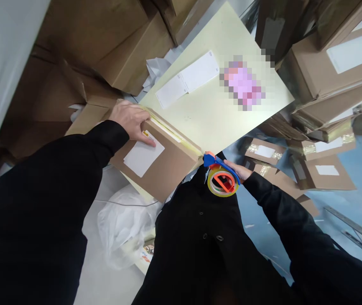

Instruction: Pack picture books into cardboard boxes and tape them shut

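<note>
My left hand (130,120) grips the upper edge of a brown cardboard box (171,163), fingers over the edge and thumb lying on its side. Under the thumb is a white paper label (143,156) on that side of the box. A strip of yellowish tape (181,137) runs along the box's edge towards its near right corner. Close to that corner, my right hand (240,170) is closed round the blue handle of a tape dispenser (210,160). The dispenser has orange parts and carries a roll of clear yellowish tape. Its head is at or just beside the corner; contact cannot be made out.
The box sits on a pale yellow table (206,116) with white cards (189,78) and a blurred pink item (244,84). Large open cartons (136,55) stand at left, labelled boxes (324,169) at right on the blue floor. A plastic bag (125,224) hangs below.
</note>
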Tool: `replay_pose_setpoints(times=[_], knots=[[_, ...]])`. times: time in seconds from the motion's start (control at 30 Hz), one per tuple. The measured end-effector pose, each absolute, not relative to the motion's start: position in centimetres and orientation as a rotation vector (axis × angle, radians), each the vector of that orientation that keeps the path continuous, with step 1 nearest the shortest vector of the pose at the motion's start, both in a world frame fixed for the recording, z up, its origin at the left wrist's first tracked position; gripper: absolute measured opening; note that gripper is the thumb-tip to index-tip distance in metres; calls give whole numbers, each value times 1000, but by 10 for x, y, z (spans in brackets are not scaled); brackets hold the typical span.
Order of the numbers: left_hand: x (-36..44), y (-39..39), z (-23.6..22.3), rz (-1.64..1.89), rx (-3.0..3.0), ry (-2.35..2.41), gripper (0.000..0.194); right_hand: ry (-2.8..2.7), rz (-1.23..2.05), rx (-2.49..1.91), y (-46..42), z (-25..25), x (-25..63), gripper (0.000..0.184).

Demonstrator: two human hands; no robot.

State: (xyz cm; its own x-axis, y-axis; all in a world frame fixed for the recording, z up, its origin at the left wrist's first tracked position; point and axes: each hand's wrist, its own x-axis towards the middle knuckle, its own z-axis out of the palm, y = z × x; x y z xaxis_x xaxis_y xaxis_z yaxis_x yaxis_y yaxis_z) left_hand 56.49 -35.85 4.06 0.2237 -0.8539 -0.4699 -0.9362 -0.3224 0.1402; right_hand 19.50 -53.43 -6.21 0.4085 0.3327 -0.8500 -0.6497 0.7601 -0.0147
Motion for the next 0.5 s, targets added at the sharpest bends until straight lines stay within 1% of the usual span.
replay_pose_setpoints(times=[0.1,0.17,0.23,0.3,0.37,0.43,0.5], knots=[[566,-342,43,635,-2442,1475,83,1060,470,-386,-532,-57,218,42],[564,-333,49,562,-2567,1309,90,1058,391,-424,-541,-56,253,45],[558,-333,56,473,-2669,1271,95,999,341,-485,-557,-54,294,45],[547,-346,62,420,-2662,1435,97,957,338,-571,-574,-51,329,43],[534,-369,63,451,-2508,1721,99,929,341,-641,-588,-47,354,43],[522,-394,60,571,-2334,1918,91,907,355,-686,-594,-45,367,44],[514,-411,54,634,-2309,1942,81,895,378,-710,-594,-45,369,44]])
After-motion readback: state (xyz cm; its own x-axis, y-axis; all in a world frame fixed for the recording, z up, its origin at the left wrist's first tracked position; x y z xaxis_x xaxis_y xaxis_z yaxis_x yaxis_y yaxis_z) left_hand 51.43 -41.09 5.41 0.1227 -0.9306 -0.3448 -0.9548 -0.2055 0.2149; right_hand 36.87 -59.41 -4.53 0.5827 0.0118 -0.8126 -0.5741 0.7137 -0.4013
